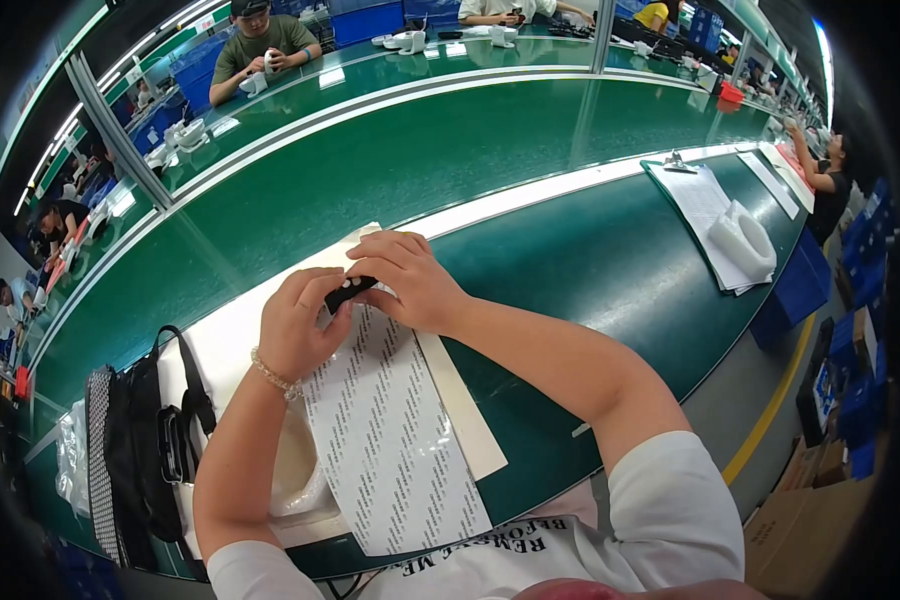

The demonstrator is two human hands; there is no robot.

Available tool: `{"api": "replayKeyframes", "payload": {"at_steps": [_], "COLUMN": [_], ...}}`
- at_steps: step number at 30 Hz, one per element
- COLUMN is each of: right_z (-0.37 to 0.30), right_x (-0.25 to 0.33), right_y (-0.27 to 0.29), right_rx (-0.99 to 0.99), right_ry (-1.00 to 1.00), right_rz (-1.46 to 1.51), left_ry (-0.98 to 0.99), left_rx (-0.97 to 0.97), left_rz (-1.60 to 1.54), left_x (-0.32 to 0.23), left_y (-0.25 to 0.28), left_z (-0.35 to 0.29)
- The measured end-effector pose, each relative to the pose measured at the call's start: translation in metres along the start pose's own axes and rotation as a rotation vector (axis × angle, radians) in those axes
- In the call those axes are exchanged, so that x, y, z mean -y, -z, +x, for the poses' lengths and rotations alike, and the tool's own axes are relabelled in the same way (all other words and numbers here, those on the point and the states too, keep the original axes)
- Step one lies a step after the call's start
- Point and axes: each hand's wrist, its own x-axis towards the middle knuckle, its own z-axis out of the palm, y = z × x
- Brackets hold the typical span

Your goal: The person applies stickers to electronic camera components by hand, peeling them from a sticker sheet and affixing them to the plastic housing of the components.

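Note:
A small black part with pale dots on it [350, 292] is pinched between the fingertips of both hands. My left hand [303, 318] holds its left end, thumb below and fingers on top. From the right, my right hand [412, 283] grips the other end with bent fingers. The fingers cover much of the part, so its full shape is hidden. Under my hands lies a white sheet with rows of repeated print [390, 440], reaching to the table's front edge. A cream board [475, 440] shows beneath that sheet.
A black bag with straps [140, 450] lies at the left, beside clear plastic wrap [73, 455]. At the right are a clipboard with papers [682, 185] and a white foam roll [742, 243]. Beyond the green table [530, 270] runs a green conveyor [450, 130]; people work across it.

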Motion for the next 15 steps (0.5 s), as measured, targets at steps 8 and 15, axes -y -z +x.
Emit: {"api": "replayKeyframes", "payload": {"at_steps": [8,15], "right_z": [-0.0016,-0.0014], "right_x": [-0.0023,-0.0021], "right_y": [0.0017,0.0019], "right_rx": [-0.017,-0.014], "right_ry": [0.007,0.011], "right_rz": [0.002,0.009], "left_ry": [-0.001,-0.014], "left_rx": [0.007,0.006], "left_rz": [-0.009,-0.005], "left_x": [-0.0003,-0.0005], "left_y": [-0.0028,-0.0024], "left_z": [0.0023,0.0021]}}
